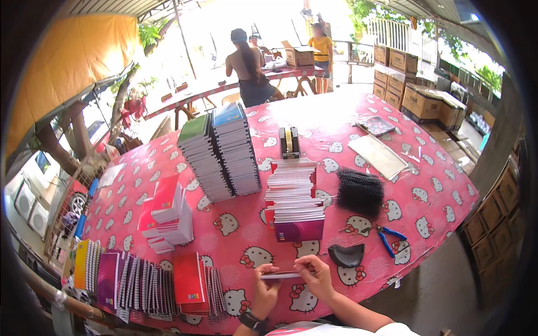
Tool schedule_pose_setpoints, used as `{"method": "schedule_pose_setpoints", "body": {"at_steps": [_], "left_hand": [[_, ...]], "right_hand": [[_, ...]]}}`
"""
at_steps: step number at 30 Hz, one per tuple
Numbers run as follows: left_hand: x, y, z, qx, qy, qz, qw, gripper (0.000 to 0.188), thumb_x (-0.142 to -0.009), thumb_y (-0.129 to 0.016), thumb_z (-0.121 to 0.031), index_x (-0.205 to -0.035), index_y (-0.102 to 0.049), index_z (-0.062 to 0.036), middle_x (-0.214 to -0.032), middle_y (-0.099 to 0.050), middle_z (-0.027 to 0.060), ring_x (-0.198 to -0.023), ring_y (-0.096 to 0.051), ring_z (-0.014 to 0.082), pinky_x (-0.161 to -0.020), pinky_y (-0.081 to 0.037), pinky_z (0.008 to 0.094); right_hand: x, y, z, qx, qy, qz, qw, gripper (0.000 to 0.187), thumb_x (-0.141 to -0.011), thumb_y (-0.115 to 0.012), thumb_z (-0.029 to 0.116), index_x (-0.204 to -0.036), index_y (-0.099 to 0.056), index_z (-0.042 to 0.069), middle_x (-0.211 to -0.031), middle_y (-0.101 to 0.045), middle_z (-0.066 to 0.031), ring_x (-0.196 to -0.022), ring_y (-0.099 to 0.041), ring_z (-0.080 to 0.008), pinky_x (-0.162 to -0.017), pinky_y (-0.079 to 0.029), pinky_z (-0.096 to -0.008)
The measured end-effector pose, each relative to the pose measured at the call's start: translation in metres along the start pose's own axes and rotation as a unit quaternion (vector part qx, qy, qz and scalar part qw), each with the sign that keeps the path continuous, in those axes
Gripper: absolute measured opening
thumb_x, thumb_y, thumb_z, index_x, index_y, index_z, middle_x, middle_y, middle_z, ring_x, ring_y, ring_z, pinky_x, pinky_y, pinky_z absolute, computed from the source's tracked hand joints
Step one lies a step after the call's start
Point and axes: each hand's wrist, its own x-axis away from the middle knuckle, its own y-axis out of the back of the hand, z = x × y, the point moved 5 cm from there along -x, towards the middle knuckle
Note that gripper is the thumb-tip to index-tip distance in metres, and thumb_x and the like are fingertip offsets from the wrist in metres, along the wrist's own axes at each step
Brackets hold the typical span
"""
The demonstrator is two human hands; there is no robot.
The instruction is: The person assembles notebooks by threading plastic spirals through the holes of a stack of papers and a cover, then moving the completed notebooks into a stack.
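Note:
Near the table's front edge, my left hand (pixel 265 291) grips a thin notebook (pixel 280 275), seen nearly edge-on with its pale page edges showing. My right hand (pixel 315 278) closes its fingers on the right end of the same notebook. Just beyond it lies a row of unbound notebooks (pixel 300 230) with purple and red covers. To the right of my right hand sits a dark, shallow dish (pixel 346 256), and past it pliers (pixel 390 241) with blue handles. A pile of black spiral binding coils (pixel 360 193) lies behind the dish.
Tall stacks of bound notebooks (pixel 228 151) stand at the far left, with red-covered notebooks (pixel 166 210) nearer. Spiral-bound notebooks (pixel 143 283) line the front left. A tape dispenser (pixel 289 144) and pale board (pixel 378 157) lie farther back. Two people and cardboard boxes (pixel 421 103) are beyond.

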Motion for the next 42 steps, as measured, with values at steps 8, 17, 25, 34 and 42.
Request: {"method": "schedule_pose_setpoints", "body": {"at_steps": [8,17,25,34,42], "left_hand": [[0.013,-0.038,-0.088,-0.461,-0.318,-0.030,0.828,0.046,-0.077,-0.057,0.001,-0.121,-0.055,-0.0112,-0.114,-0.058,0.0085,-0.099,-0.057,0.0247,-0.085,-0.043,0.0376],[0.002,-0.050,-0.081,-0.456,-0.360,0.035,0.813,0.027,-0.077,-0.062,-0.004,-0.101,-0.070,-0.0134,-0.097,-0.067,0.0004,-0.085,-0.061,0.0183,-0.075,-0.043,0.0325],[0.008,-0.040,-0.090,-0.447,-0.381,0.011,0.809,0.024,-0.075,-0.068,-0.007,-0.097,-0.072,-0.0157,-0.094,-0.068,-0.0033,-0.083,-0.061,0.0156,-0.074,-0.043,0.0302],[0.009,-0.041,-0.087,-0.451,-0.370,0.036,0.811,0.024,-0.074,-0.073,-0.013,-0.097,-0.072,-0.0171,-0.088,-0.068,-0.0048,-0.082,-0.060,0.0140,-0.071,-0.041,0.0295],[0.007,-0.042,-0.093,-0.468,-0.308,0.060,0.826,0.020,-0.073,-0.075,-0.021,-0.093,-0.072,-0.0172,-0.078,-0.065,-0.0055,-0.076,-0.056,0.0151,-0.071,-0.039,0.0313]], "right_hand": [[-0.025,0.002,0.010,0.065,0.034,0.081,0.994,0.015,-0.082,-0.067,0.002,-0.097,-0.062,0.003,-0.081,-0.062,-0.0051,-0.070,-0.058,-0.0117,-0.061,-0.047,-0.0248],[-0.135,0.164,0.000,0.663,0.063,-0.028,0.746,0.033,-0.072,-0.075,0.023,-0.099,-0.063,0.009,-0.099,-0.059,-0.0084,-0.101,-0.053,-0.0274,-0.080,-0.044,-0.0413],[-0.142,0.154,-0.016,0.668,0.166,0.034,0.725,0.022,-0.072,-0.072,0.017,-0.088,-0.061,0.007,-0.089,-0.059,-0.0093,-0.092,-0.056,-0.0266,-0.077,-0.048,-0.0383],[-0.144,0.161,0.054,0.589,0.164,-0.098,0.786,0.030,-0.084,-0.060,0.006,-0.113,-0.059,0.003,-0.087,-0.060,-0.0149,-0.087,-0.058,-0.0331,-0.075,-0.048,-0.0409],[-0.067,0.067,0.070,0.228,-0.025,0.196,0.954,0.026,-0.092,-0.053,0.007,-0.117,-0.056,0.006,-0.099,-0.064,-0.0148,-0.091,-0.064,-0.0284,-0.077,-0.051,-0.0369]]}}
